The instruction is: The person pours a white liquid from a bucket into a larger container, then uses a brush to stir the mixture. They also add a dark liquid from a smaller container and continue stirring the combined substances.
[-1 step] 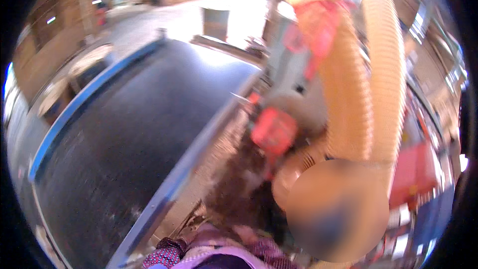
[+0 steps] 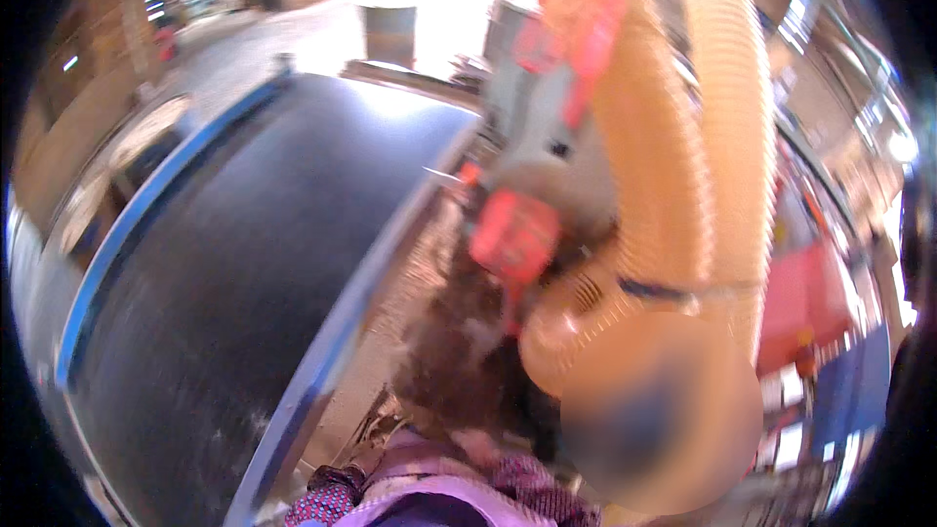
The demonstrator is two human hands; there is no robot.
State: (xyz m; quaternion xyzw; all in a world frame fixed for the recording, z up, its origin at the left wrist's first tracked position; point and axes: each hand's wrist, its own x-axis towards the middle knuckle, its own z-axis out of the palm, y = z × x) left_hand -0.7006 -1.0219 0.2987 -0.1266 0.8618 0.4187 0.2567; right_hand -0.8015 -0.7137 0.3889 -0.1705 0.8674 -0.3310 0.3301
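At the lower edge my body shows in a pink and purple garment (image 2: 429, 493). My left sleeve (image 2: 327, 493), dark with small dots, is near the conveyor's near rail; the left hand does not show. Beside my right sleeve (image 2: 537, 478), a blurred pinkish patch looks like my right hand (image 2: 478, 444), close to my body. Its fingers are smeared, and I make out nothing in it. Ahead on the left slopes a wide black conveyor belt (image 2: 254, 254) between blue side rails. A dark, dusty patch of floor (image 2: 449, 361) lies just beyond my body.
Right of the belt stands a grey machine (image 2: 547, 151) with a red block-shaped part (image 2: 514, 234). Thick yellow-orange corrugated hoses (image 2: 727, 137) rise beside it. A round blurred area covers their lower end. A drum (image 2: 390, 34) stands behind the belt; red equipment (image 2: 805, 317) is far right.
The whole view has shifted slightly, so the belt, machine and hoses sit a little farther left and higher. My sleeves stay low near my body.
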